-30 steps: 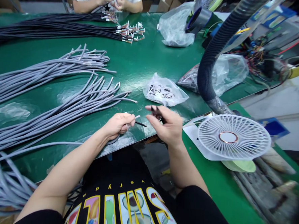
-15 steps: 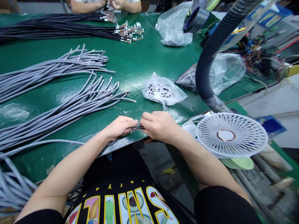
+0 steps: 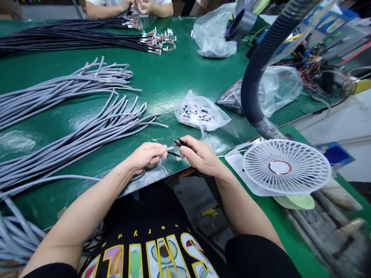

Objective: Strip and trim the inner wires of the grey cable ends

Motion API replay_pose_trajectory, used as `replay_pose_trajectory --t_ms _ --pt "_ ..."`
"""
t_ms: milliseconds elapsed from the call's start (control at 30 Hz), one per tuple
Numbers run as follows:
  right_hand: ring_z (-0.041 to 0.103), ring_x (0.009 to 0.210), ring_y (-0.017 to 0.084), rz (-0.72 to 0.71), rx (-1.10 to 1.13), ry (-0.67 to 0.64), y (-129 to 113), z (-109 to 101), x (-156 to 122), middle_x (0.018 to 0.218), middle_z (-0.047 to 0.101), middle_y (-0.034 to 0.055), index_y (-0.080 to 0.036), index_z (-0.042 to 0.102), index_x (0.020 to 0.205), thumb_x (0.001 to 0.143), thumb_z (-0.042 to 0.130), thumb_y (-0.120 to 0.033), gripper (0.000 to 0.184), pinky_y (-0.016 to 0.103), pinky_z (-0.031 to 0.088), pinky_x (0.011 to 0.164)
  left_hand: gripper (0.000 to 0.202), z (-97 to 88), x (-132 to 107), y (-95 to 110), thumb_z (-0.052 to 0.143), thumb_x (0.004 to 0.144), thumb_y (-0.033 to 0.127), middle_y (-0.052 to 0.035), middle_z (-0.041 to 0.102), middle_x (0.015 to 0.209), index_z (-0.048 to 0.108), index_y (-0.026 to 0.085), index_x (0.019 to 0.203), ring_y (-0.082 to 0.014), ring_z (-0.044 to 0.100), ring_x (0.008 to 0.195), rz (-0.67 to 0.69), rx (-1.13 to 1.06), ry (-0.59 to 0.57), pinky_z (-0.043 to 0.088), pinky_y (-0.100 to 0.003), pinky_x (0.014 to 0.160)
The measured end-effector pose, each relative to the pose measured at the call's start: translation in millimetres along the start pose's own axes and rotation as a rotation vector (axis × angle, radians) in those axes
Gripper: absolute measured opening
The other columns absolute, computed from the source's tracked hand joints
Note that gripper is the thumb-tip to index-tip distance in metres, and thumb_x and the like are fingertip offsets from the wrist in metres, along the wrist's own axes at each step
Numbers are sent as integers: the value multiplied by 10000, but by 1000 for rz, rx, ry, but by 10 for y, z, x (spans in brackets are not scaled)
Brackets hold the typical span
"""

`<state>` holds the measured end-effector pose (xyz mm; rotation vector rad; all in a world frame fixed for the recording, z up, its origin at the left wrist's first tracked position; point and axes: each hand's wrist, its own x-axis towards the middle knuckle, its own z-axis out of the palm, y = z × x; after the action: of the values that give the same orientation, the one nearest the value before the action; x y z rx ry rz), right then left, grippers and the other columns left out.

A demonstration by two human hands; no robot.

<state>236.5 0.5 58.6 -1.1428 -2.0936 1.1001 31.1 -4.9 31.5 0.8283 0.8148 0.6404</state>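
My left hand [image 3: 148,157] is closed around a grey cable [image 3: 138,177] near the table's front edge. The cable's pale end pokes out past the fingertips toward the right. My right hand [image 3: 200,155] grips a small dark pointed tool [image 3: 181,142], its exact kind unclear. Its tip points left, close to the cable end. A thin black strip [image 3: 173,153] lies just below that end, between the hands; whether it belongs to the tool I cannot tell. Beyond the hands rests a clear plastic bag [image 3: 202,115] with small dark pieces in it.
Bundles of grey cables [image 3: 79,128] and black cables [image 3: 84,38] lie along the green table [image 3: 164,77]. A black flexible hose [image 3: 251,84] hangs at right, above a white fan [image 3: 285,178]. Across the table, a person [image 3: 127,3] works with both hands.
My hands have drawn slightly apart; the right fingers opened out, and the dark tool and the pale cable end now show between them.
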Motion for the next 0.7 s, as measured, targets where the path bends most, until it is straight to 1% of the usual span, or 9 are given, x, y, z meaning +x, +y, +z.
replay_pose_trajectory --t_ms 67,133,233,500,700 --pt "435 475 52 67 95 -13 -49 43 -66 609 521 -48 -172 516 839 955 425 -308 200 187 353 492 469 -15 10 -5 760 646 551 91 322 347 570 122 634 -6 183 309 11 -30 11 99 -161 349" --pt "402 392 38 134 212 -25 -81 91 -115 577 508 -65 -174 497 858 952 434 -345 205 178 310 411 452 -21 17 -5 760 660 528 91 323 346 568 119 633 -5 190 307 23 -47 17 109 -156 346" --pt "387 327 31 203 347 -54 -107 147 -152 558 500 -80 -168 494 903 938 456 -389 227 169 268 346 439 -16 18 5 757 674 509 91 322 342 568 115 634 -4 188 301 31 -57 22 108 -151 340" --pt "389 313 26 227 403 -51 -104 193 -151 545 507 -81 -151 512 933 923 471 -387 239 158 265 333 417 -10 -4 15 744 703 486 89 323 344 560 119 630 -5 188 298 23 -69 12 106 -145 331" --pt "386 314 26 212 435 8 -58 237 -149 538 498 -81 -143 535 957 923 485 -381 245 157 258 328 395 -39 6 7 741 716 464 91 317 346 565 119 636 -8 188 300 32 -90 -7 114 -147 331"
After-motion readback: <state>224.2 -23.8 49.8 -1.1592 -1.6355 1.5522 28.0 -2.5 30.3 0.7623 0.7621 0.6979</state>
